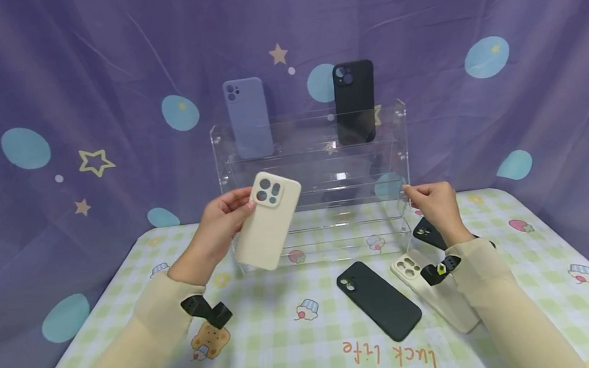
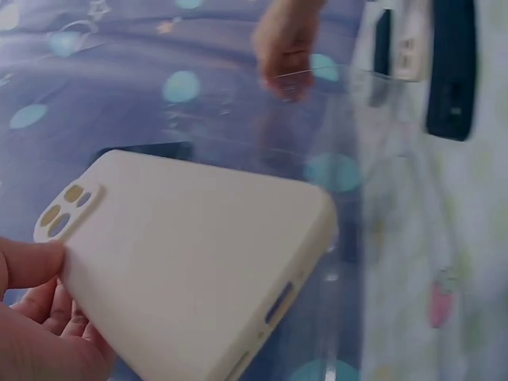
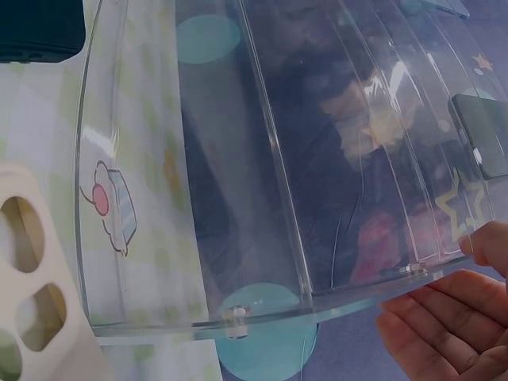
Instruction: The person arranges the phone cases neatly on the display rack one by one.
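Checked worktop (image 1: pixel 285 344), starry purple backdrop.
Left hand (image 1: pixel 220 220) gripping cream phone case (image 1: pixel 268 221); right hand (image 1: pixel 436 199) pinching clear acrylic rack (image 1: pixel 313 160) edge.

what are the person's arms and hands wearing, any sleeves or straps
Both arms are in long, close-fitting cream sleeves that end at the wrists. The left hand and right hand are bare, with no gloves or rings visible. Each wrist carries a small black strap-like mount: the left one is plain black, and the right one has a small yellow-green mark on it.
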Demonstrator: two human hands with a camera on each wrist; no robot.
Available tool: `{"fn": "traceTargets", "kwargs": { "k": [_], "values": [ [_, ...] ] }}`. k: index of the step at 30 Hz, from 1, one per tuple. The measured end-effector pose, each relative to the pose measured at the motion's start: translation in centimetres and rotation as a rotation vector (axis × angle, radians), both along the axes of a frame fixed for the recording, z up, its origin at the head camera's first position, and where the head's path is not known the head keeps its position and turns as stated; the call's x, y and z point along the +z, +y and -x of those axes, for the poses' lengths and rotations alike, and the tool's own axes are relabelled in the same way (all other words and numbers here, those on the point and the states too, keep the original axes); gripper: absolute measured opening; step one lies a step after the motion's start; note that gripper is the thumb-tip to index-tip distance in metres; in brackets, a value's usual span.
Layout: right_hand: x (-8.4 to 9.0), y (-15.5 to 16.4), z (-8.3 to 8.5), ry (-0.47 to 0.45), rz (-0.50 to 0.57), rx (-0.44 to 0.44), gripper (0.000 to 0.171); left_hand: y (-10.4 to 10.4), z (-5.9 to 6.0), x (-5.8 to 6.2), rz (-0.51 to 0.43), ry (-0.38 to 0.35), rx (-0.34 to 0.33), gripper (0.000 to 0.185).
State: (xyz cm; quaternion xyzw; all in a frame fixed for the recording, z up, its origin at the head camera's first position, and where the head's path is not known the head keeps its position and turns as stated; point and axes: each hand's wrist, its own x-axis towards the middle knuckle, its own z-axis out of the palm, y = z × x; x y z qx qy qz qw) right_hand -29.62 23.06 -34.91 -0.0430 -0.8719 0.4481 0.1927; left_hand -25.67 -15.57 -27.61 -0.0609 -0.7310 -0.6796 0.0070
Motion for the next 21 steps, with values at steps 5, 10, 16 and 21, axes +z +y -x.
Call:
{"fn": "traceTargets", "kwargs": {
  "k": [5,10,16,21],
  "values": [
    [0.1,0.0,-0.1,-0.008,-0.011,0.001,0.044,0.1,1.0,1.8,-0.138,0.058,0.084,0.037],
    [0.1,0.2,-0.1,-0.008,-0.028,-0.015,0.043,1.0,2.7,3.2,-0.273,0.122,0.153,0.022],
    [0.1,0.1,0.0,0.003,-0.018,-0.006,0.043,1.7,4.4,5.0,-0.374,0.205,0.213,0.03],
    [0.0,0.0,0.0,0.004,-0.014,-0.005,0.044,1.9,5.8,6.4,-0.488,0.255,0.249,0.032]
  ]
}}
